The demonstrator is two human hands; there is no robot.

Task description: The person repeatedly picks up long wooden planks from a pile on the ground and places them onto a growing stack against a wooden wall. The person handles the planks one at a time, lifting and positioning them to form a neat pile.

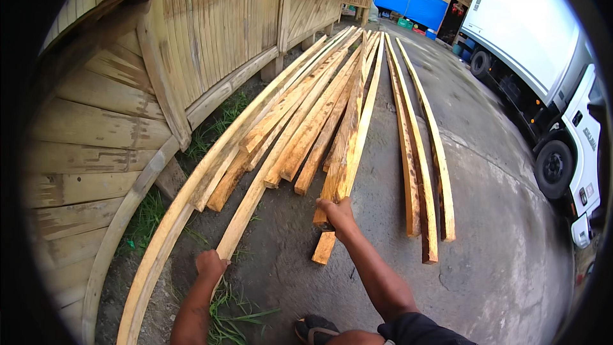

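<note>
Long sawn lumber pieces lie fanned out on the ground before me. My right hand [337,213] is closed round the near end of a brown-streaked beam [341,169], which crosses over paler ones. Just below that grip, the end of another beam [324,249] sticks out toward me. Lower and to the left, my left hand [211,263] is closed at the near end of a pale beam [246,214]; its fingers are partly hidden. Several shorter-reaching beams [306,147] lie between the hands, some stacked over others.
A bamboo-slat wall [211,32] runs along the left, with grass [147,220] at its foot. A curved-looking long beam [159,252] lies beside it. Three separate beams [418,172] rest at right. Beyond them stands a white box truck [527,32]. My sandalled foot [316,329] shows below.
</note>
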